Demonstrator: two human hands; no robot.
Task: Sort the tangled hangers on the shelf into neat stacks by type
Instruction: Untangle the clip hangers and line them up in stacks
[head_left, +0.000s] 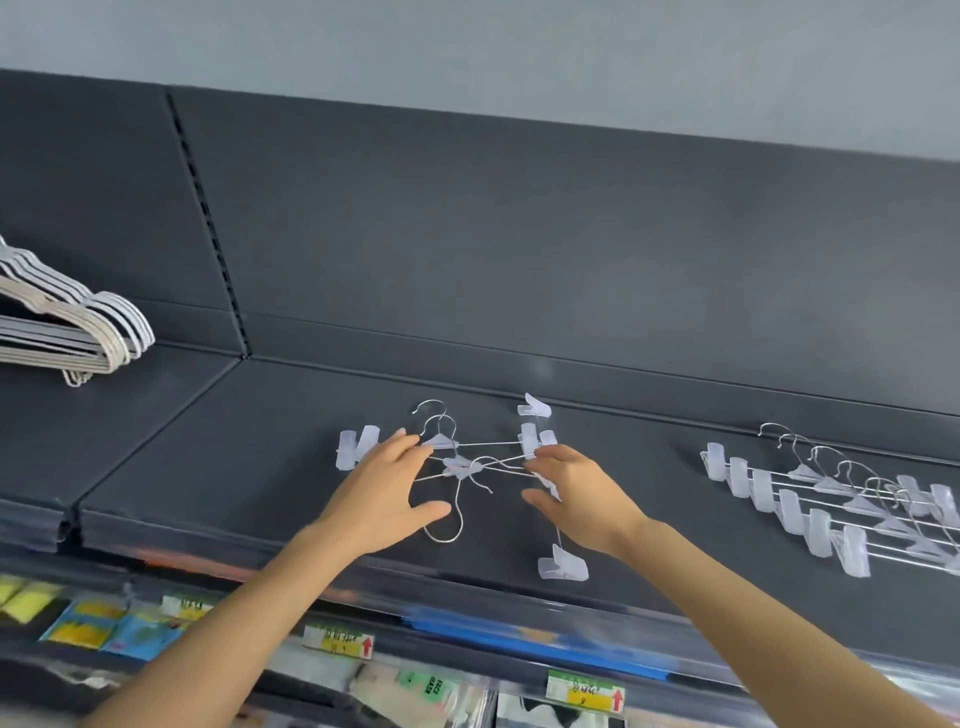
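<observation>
A long dark grey shelf (234, 467) runs across the view, with a dark back panel (519, 234) standing behind it. Under its front edge there is a lower shelf with small packets (93, 626), which are blurred.

At the far left of the shelf lies a stack of white and beige coat hangers (78, 332), one on the other, partly cut by the edge of the view. At the right lies a row of clip hangers (831, 509), overlapping one another in the same direction, with their metal hooks toward the back panel.

Both bare forearms reach up from below to the middle of the shelf. The left hand (384, 493) is flat and spread, the thumb held wide apart, and its fingertips touch the left part of the tangled hangers (462, 465). The right hand (576, 493) is also spread, thumb apart. Its fingers lie over the right ends of the wires, but I cannot tell if they touch the wires or only hover.

The tangled hangers lie between the two hands, wires crossed and hooks pointing in different directions. One clear clip (563, 566) lies near the front edge, below the right hand.

Two yellow price labels (340, 642) with red arrows sit on the lower rail.
</observation>
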